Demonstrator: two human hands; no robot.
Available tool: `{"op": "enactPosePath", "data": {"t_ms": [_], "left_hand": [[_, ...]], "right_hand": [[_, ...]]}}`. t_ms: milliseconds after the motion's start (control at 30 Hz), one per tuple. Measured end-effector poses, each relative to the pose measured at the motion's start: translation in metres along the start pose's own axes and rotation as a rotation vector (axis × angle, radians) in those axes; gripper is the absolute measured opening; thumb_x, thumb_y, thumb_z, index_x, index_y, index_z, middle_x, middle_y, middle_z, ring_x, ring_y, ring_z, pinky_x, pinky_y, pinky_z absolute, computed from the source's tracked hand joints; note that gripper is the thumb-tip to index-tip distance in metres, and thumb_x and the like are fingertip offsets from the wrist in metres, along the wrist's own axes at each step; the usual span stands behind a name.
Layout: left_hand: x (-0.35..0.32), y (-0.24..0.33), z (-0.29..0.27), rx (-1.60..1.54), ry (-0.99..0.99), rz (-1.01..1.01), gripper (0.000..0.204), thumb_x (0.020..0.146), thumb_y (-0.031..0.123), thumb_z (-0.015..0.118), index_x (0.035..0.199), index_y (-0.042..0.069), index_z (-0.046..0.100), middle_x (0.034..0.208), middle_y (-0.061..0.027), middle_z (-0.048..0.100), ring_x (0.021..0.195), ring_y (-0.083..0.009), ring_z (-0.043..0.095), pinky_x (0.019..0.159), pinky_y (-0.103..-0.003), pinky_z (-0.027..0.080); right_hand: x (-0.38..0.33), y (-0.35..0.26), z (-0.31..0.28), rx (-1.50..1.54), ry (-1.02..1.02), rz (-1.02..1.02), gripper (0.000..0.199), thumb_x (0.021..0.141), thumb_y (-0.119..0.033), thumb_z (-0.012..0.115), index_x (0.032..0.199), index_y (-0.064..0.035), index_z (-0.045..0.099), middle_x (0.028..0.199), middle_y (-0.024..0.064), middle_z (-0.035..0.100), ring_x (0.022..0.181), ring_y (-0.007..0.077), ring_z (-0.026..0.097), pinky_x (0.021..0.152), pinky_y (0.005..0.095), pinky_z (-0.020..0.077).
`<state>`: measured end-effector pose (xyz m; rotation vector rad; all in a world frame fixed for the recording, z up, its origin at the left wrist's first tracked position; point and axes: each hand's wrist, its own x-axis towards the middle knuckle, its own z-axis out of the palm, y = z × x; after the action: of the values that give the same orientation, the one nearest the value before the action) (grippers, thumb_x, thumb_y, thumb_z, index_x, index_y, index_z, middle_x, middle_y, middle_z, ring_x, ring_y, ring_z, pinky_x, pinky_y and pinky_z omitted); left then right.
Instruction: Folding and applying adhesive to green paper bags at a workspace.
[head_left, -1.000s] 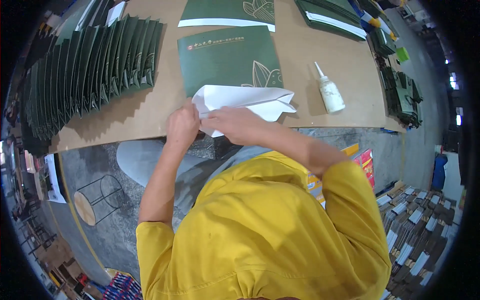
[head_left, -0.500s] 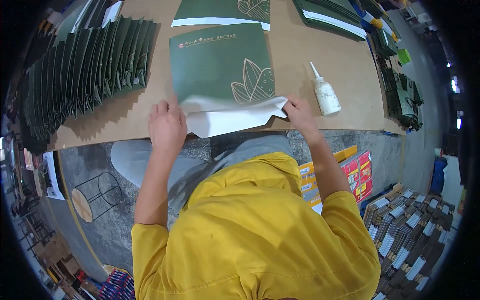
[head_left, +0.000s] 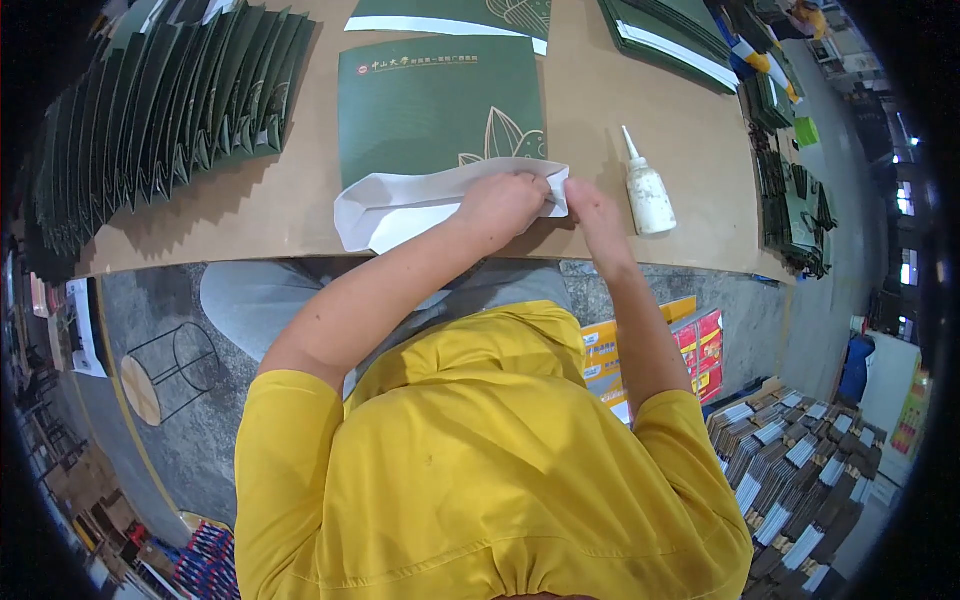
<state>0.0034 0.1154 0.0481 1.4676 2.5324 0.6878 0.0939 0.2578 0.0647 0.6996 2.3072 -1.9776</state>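
A green paper bag (head_left: pixel 440 105) with gold leaf print lies flat at the table's near edge. Its near end is folded open, baring the white inside of the bottom flaps (head_left: pixel 400 215). My left hand (head_left: pixel 508 205) reaches across to the right part of that opening, fingers curled against the white paper at the inner corner; its fingertips are partly hidden. At the outer right corner, my right hand (head_left: pixel 592 208) is closed on the edge of the bag. Right of it stands a white squeeze bottle (head_left: pixel 652 200) with a long thin nozzle.
Many folded green bags (head_left: pixel 170 110) stand fanned in a row on the table's left. Another green bag (head_left: pixel 460 12) lies beyond mine, with a stack of flat ones (head_left: pixel 670 45) at the far right. Below are a round stool (head_left: pixel 140 390) and bundled cardboard (head_left: pixel 800 470).
My left hand has left the bag's left corner and crossed to the right corner. The bottom flaps now stand up more open, while my right hand stays at the right corner.
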Motion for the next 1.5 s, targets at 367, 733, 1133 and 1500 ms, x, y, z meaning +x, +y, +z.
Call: {"op": "enactPosePath", "data": {"t_ms": [367,733,1133,1500], "left_hand": [[0.017,0.009,0.008,-0.064,-0.070,0.035,0.012,0.081,0.014,0.053,0.086,0.003,0.058,0.081,-0.0150,0.066,0.075,-0.0306,0.065,0.066,-0.041,0.053],[0.006,-0.002,0.018,-0.127,0.083,0.029,0.022,0.081,0.014,0.052,0.099,0.003,0.055,0.099,-0.0161,0.061,0.091,-0.0322,0.060,0.076,-0.039,0.050],[-0.004,0.000,0.021,0.081,0.053,0.061,0.033,0.078,0.015,0.054,0.107,-0.002,0.056,0.096,-0.0155,0.057,0.087,-0.0299,0.058,0.076,-0.038,0.049],[-0.075,-0.011,-0.040,-0.050,0.143,-0.350,0.019,0.074,0.005,0.056,0.092,-0.001,0.056,0.093,-0.0194,0.057,0.090,-0.0352,0.055,0.078,-0.044,0.047]], "right_hand": [[0.008,0.016,-0.002,-0.503,0.111,-0.057,0.030,0.088,-0.024,0.048,0.103,-0.0017,0.061,0.080,0.0215,0.063,0.076,0.0298,0.063,0.069,0.0400,0.0471],[0.015,-0.017,0.010,-1.134,0.336,-0.206,0.013,0.077,-0.016,0.055,0.081,-0.0046,0.061,0.073,0.0209,0.062,0.072,0.0402,0.061,0.066,0.0501,0.0486],[0.024,0.008,0.008,0.240,0.068,-0.240,0.044,0.097,-0.029,0.042,0.127,0.0032,0.049,0.125,0.0118,0.054,0.117,0.0214,0.050,0.096,0.0344,0.0396],[0.040,0.026,0.095,-0.948,0.165,-0.360,0.071,0.090,-0.042,0.046,0.137,0.0075,0.028,0.146,0.0238,0.023,0.138,0.0360,0.015,0.111,0.0482,0.0111]]}}
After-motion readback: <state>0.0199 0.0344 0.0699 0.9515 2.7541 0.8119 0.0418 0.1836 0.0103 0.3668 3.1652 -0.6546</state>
